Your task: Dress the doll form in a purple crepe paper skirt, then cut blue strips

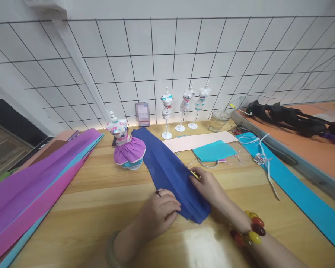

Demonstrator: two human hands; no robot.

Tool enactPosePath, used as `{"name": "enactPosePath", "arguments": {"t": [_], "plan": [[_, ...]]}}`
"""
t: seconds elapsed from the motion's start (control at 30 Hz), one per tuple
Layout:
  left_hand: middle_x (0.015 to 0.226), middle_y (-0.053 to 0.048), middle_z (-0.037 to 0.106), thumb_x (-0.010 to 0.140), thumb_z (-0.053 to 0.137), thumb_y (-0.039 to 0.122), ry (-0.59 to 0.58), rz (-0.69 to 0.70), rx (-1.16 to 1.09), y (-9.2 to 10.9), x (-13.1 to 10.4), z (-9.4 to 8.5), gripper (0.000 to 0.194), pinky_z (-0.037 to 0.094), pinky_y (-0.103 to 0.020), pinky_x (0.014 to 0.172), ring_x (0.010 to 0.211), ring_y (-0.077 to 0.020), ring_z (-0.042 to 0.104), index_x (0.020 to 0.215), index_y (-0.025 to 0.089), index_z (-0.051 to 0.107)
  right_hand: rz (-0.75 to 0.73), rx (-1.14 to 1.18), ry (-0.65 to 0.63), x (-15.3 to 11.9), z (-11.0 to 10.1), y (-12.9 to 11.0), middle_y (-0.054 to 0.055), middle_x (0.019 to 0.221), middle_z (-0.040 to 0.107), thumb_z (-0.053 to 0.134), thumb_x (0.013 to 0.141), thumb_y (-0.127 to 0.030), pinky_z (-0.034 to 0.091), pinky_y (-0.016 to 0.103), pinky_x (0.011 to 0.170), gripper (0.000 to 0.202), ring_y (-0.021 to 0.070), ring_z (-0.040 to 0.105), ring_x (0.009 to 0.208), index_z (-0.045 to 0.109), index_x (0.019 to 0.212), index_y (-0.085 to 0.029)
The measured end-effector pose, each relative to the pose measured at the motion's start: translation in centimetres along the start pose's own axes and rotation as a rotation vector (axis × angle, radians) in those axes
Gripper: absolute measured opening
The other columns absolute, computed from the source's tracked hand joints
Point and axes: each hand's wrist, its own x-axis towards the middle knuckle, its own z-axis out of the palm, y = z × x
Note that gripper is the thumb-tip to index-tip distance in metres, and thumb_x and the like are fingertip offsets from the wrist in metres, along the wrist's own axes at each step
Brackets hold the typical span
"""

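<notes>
A long strip of dark blue fabric (170, 167) lies slantwise across the wooden table, with soft creases toward its near end. At its left edge my left hand (162, 212) has its fingers bent together on the cloth, pinching the border. My right hand (209, 186) rests against the strip's right edge, fingers closed around a small yellow item (195, 175), mostly hidden by the hand. Just left of the strip stands a small mannequin (118, 128) wearing a purple skirt (130, 150) with white trim over a light blue layer.
Three more mannequins (166, 108) on white stands line the wall beside a glass of water (219, 121) and a phone (143, 114). Purple and pink fabrics (44, 175) pile at left. Turquoise cloth (214, 150), a pale pink strip (201, 140) and a blue strip (293, 184) lie right.
</notes>
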Motion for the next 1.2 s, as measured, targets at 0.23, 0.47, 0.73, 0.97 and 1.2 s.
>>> {"name": "enactPosePath", "arguments": {"t": [0.23, 0.47, 0.73, 0.97, 1.2], "plan": [[0.079, -0.004, 0.070, 0.081, 0.049, 0.009, -0.088, 0.037, -0.006, -0.4, -0.4, 0.7, 0.015, 0.046, -0.030, 0.075, 0.079, -0.0156, 0.061, 0.083, 0.017, 0.061, 0.027, 0.018, 0.055, -0.2, -0.7, 2.0, 0.008, 0.094, 0.069, 0.044, 0.084, -0.030, 0.045, 0.031, 0.073, 0.024, 0.0231, 0.064, 0.086, 0.060, 0.097, -0.018], [0.078, -0.004, 0.070, 0.085, 0.045, 0.010, -0.127, 0.094, 0.037, 0.5, -0.4, 0.7, 0.018, 0.045, -0.030, 0.076, 0.074, -0.0141, 0.061, 0.086, 0.017, 0.062, 0.113, 0.090, 0.142, -3.7, -3.2, 2.6, 0.011, 0.098, 0.069, 0.051, 0.081, -0.042, 0.046, 0.036, 0.079, 0.032, 0.0260, 0.063, 0.090, 0.063, 0.098, -0.017], [0.080, -0.004, 0.069, 0.085, 0.046, 0.011, -0.081, 0.108, 0.106, 1.3, -0.2, 0.5, 0.017, 0.042, -0.031, 0.080, 0.080, -0.0152, 0.058, 0.087, 0.017, 0.062, 0.452, 0.854, -0.312, -11.8, -2.2, -0.6, 0.008, 0.086, 0.071, 0.061, 0.076, -0.053, 0.041, 0.021, 0.051, 0.036, 0.0116, 0.056, 0.056, 0.072, 0.077, -0.019], [0.090, -0.006, 0.068, 0.083, 0.048, 0.010, -0.106, 0.122, 0.101, 1.3, -0.3, 0.3, 0.021, 0.042, -0.034, 0.081, 0.090, -0.0184, 0.056, 0.094, 0.019, 0.062, 0.703, 1.446, -0.279, -12.7, 0.9, -1.4, -0.002, 0.051, 0.059, 0.073, 0.070, -0.042, 0.011, 0.015, 0.033, 0.038, -0.0014, 0.012, 0.033, 0.067, 0.099, -0.019], [0.078, -0.005, 0.058, 0.083, 0.047, 0.023, 0.319, -0.564, -0.124, 0.9, -0.2, 0.5, 0.008, 0.048, -0.035, 0.067, 0.073, -0.0177, 0.057, 0.085, 0.019, 0.053, 0.612, 1.518, -0.255, -12.3, 1.0, -1.6, -0.013, 0.035, 0.021, 0.074, 0.069, -0.044, 0.011, 0.014, 0.033, 0.038, 0.0007, 0.010, 0.033, 0.069, 0.095, -0.016]]}}
